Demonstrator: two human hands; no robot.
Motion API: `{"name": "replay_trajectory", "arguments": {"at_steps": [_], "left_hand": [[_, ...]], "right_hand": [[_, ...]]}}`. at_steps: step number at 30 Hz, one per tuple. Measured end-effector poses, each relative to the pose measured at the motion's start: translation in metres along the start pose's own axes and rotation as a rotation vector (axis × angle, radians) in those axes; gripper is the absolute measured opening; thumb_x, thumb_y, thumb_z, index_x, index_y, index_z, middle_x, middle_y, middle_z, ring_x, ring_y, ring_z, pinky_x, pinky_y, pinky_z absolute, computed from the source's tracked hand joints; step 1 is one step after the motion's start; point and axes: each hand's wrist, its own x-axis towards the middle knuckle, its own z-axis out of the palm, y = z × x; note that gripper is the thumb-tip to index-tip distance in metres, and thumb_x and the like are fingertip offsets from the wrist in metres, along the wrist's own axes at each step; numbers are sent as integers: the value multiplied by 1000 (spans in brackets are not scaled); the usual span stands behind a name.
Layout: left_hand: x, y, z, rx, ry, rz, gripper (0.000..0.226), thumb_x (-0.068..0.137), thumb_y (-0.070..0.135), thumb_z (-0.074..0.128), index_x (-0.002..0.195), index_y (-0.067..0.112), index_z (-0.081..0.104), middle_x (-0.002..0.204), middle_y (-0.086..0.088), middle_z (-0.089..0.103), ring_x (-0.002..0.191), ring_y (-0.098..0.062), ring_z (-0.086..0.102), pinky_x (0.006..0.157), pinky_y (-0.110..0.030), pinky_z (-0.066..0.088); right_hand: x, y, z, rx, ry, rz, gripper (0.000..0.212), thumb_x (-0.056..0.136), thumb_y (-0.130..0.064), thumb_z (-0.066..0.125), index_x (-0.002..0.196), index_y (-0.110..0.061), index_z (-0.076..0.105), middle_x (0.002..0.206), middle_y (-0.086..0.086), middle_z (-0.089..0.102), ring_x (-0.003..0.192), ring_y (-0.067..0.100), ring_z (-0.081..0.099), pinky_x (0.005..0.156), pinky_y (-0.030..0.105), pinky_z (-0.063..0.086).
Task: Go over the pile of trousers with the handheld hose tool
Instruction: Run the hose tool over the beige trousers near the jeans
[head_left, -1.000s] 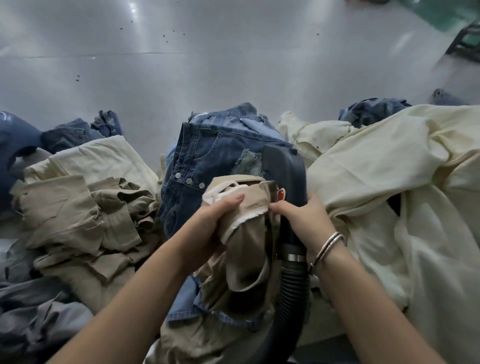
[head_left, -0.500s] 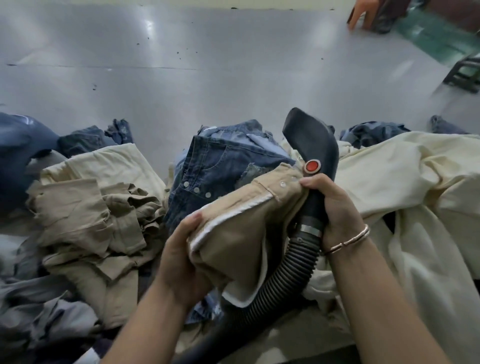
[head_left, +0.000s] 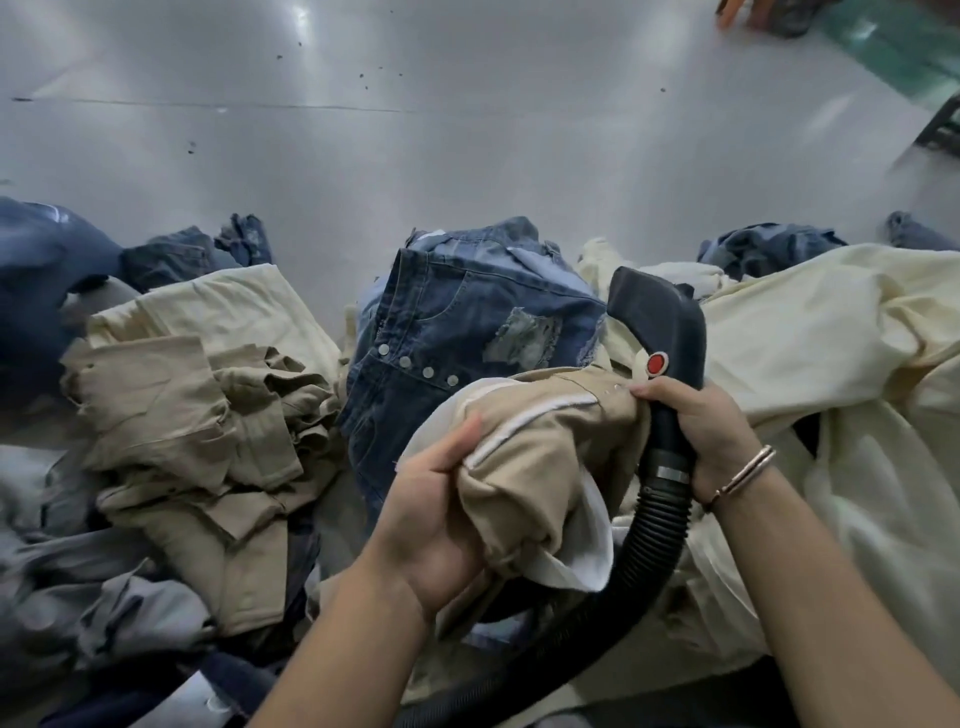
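Observation:
A black hose tool (head_left: 662, 322) with a red button stands upright in the middle, its ribbed hose (head_left: 644, 540) running down toward me. My right hand (head_left: 696, 431) grips the tool's neck just below the button and pinches the waistband of a pair of tan trousers (head_left: 540, 457) against it. My left hand (head_left: 441, 525) holds the bunched tan trousers from the left side. Behind them lies a pair of blue jeans (head_left: 462, 322) with metal buttons and a ripped patch.
Folded tan trousers (head_left: 192, 410) are heaped at the left, grey and dark blue garments (head_left: 47, 270) at the far left. A large pile of cream fabric (head_left: 831, 374) fills the right. Beyond the clothes stretches a shiny grey floor (head_left: 415, 130).
The hose tool's head came out from inside the tan trousers and now stands upright beside them. My right hand went from the waistband to the tool's neck, and my left hand regripped the bunched fabric.

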Motion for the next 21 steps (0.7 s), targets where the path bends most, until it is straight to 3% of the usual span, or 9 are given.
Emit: {"name": "replay_trajectory", "arguments": {"at_steps": [2, 5, 8, 11, 13, 17, 21], "left_hand": [[4, 4, -2, 0, 33, 78, 44, 85, 32, 55, 110, -1, 70, 117, -20, 67, 103, -29, 67, 84, -39, 56], [12, 13, -10, 12, 112, 250, 55, 89, 49, 43, 117, 8, 69, 125, -16, 64, 113, -28, 63, 95, -40, 52], [23, 16, -14, 53, 183, 381, 59, 89, 54, 39, 118, 11, 68, 128, -16, 62, 120, -28, 57, 105, -44, 40], [31, 17, -20, 85, 249, 445, 56, 98, 47, 32, 130, 9, 56, 130, -15, 60, 124, -28, 55, 108, -42, 38], [32, 20, -24, 58, 258, 479, 54, 101, 44, 29, 133, 7, 54, 128, -17, 61, 117, -29, 59, 99, -37, 45], [30, 28, -24, -23, 258, 527, 55, 95, 48, 34, 105, 10, 74, 102, -19, 57, 86, -30, 52, 80, -40, 40], [27, 28, -25, -38, 204, 509, 58, 99, 47, 28, 125, 6, 60, 123, -17, 60, 109, -29, 60, 93, -37, 46]], "right_hand": [[-2, -3, 1, -36, 86, -80, 14, 85, -12, 67, 93, -7, 55, 63, 5, 56, 43, 16, 55, 43, 27, 52], [-15, -13, 1, 47, 140, -152, 28, 85, -41, 67, 83, -16, 54, 63, 3, 55, 41, 16, 56, 48, 31, 54], [-43, -20, 11, 76, -95, -95, 46, 68, -67, 57, 66, -22, 61, 55, 4, 55, 39, 18, 52, 41, 28, 50], [-71, -14, 30, -106, -307, 45, 51, 61, -69, 51, 59, -21, 69, 53, 8, 58, 35, 20, 53, 34, 25, 44], [-83, -4, 41, -218, -415, 67, 57, 61, -69, 50, 66, -15, 67, 55, 10, 59, 36, 23, 54, 35, 24, 43], [-91, 5, 53, -238, -511, 88, 66, 67, -78, 53, 76, -12, 60, 58, 10, 58, 38, 24, 54, 38, 22, 42], [-87, 6, 53, -278, -519, 127, 66, 70, -80, 51, 71, -15, 62, 60, 10, 60, 41, 25, 56, 40, 25, 45]]}}
